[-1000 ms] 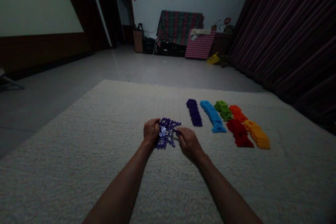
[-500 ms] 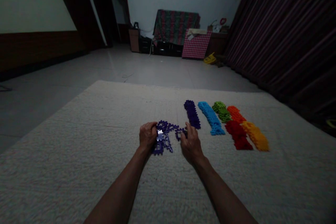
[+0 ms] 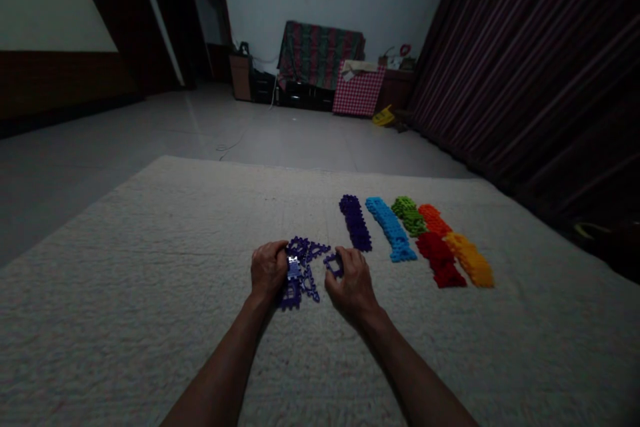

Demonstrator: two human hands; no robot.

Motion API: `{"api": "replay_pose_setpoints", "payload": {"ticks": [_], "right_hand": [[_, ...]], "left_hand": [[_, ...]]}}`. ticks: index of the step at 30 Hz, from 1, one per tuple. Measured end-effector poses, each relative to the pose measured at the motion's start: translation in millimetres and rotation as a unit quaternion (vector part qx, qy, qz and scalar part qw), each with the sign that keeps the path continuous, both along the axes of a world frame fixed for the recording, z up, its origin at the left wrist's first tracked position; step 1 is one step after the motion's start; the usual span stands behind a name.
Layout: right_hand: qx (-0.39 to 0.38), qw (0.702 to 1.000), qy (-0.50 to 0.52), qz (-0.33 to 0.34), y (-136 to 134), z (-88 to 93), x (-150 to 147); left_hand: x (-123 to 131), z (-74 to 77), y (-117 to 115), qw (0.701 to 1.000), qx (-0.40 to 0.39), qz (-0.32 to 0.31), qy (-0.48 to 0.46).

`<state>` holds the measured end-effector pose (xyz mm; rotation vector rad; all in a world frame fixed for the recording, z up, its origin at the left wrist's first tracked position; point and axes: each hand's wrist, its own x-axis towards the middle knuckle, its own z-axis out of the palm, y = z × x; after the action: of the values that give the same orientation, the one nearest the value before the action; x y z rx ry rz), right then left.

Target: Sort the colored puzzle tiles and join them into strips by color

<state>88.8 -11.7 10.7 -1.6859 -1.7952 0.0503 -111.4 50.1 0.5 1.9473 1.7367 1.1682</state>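
My left hand (image 3: 269, 271) is closed at the left side of a small cluster of purple interlocking building pieces (image 3: 291, 295), its fingers curled against them. One piece there shines brightly, and notched triangular ones (image 3: 309, 282) lie on the cluster's right side. Between the thumb and fingers of my right hand (image 3: 353, 282) is a purple square frame piece (image 3: 333, 265) with an open middle. A short gap separates it from the cluster. Fingers hide part of both holds. Beyond my right hand runs a row of dark purple pieces (image 3: 356, 223).
Right of the purple row lie groups of blue (image 3: 393, 230), green (image 3: 409, 216), orange (image 3: 434, 220), red (image 3: 441, 260) and yellow (image 3: 471, 259) pieces. All rest on a pale textured mat (image 3: 200, 227). Dark curtains (image 3: 470, 67) hang at right; a cloth-covered cabinet (image 3: 320, 53) stands beyond.
The view has shifted slightly, moving the scene leftward. My right hand has tilted the square frame piece and now pinches it more closely; my left hand stays at the cluster.
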Motion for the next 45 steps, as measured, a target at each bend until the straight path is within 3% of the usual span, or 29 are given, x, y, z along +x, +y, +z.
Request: {"api": "replay_pose_setpoints", "payload": {"ticks": [5,10,17,24,28,33,39,42,45], "right_hand": [[0.052,0.993,0.085,-0.067,8.0,3.4,17.1],[0.102,0.979,0.106,-0.143,22.3,-0.6,46.8],[0.102,0.976,0.101,-0.161,31.4,-15.8,56.5],[0.109,0.976,0.075,-0.174,28.6,-10.7,53.7],[0.152,0.978,0.085,-0.115,22.5,-4.4,45.0],[0.098,0.984,0.133,0.063,10.1,6.1,18.6],[0.009,0.967,0.067,0.246,-5.6,12.0,-4.6],[0.004,0.962,0.031,0.271,-10.3,7.7,-10.1],[0.012,0.968,0.033,0.249,-8.5,3.2,-15.0]], "left_hand": [[0.1,-3.1,1.0,1.000,0.009,0.003,-0.004],[0.0,-4.0,1.2,1.000,0.011,0.005,0.004],[-0.8,-3.0,0.7,1.000,0.016,-0.001,0.010],[-0.6,-6.2,2.2,1.000,0.020,-0.001,-0.019],[-3.0,-6.4,3.5,0.996,0.014,0.020,-0.088],[-8.1,-7.6,6.1,0.985,0.011,0.065,-0.162],[-5.6,-8.1,7.0,0.997,0.034,0.034,-0.061],[-2.7,-4.5,4.7,0.999,0.029,-0.013,-0.015],[0.1,0.8,-0.7,0.997,0.012,-0.057,0.045]]}}
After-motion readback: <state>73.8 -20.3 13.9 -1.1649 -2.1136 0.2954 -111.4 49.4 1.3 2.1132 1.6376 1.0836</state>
